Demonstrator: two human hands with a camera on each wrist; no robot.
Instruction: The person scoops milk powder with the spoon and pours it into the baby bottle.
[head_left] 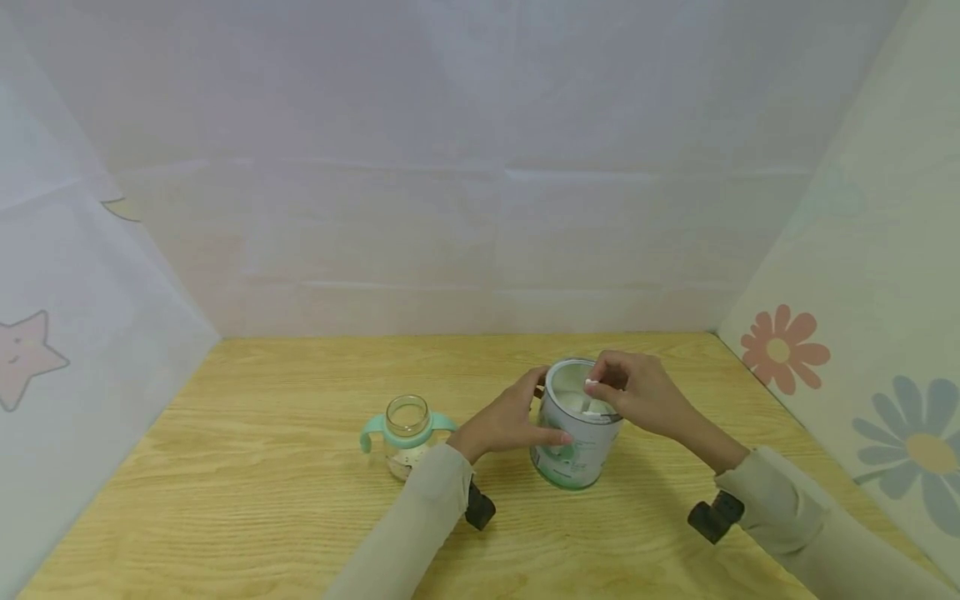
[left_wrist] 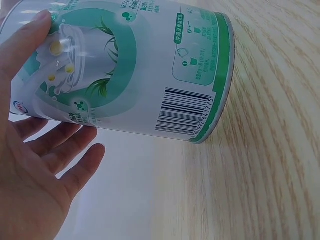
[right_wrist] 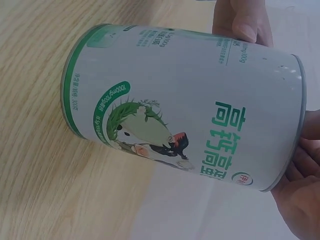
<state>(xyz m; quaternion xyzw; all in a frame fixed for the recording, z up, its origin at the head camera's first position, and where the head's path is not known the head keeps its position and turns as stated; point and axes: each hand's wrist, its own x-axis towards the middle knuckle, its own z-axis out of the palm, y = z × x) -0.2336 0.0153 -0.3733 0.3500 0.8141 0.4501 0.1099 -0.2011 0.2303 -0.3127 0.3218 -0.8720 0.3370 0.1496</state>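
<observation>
A white and green milk powder can (head_left: 573, 450) stands on the table, its mouth uncovered and pale powder (head_left: 573, 402) inside. My left hand (head_left: 513, 421) grips the can's side, thumb in front and fingers behind; the left wrist view shows that hand (left_wrist: 35, 175) around the printed wall. Over the rim, my right hand (head_left: 637, 392) pinches the end of a small white scoop (head_left: 592, 382) between thumb and fingers. The scoop's lower part is down in the can and hard to make out. In the right wrist view, only part of the right hand (right_wrist: 302, 185) shows beyond the rim.
Left of the can, a clear baby bottle (head_left: 407, 417) with mint-green handles stands without a cap, pale powder in its bottom. My left forearm partly covers it. The wooden table (head_left: 247, 467) meets pale patterned sheets (head_left: 465, 208) at the back and sides.
</observation>
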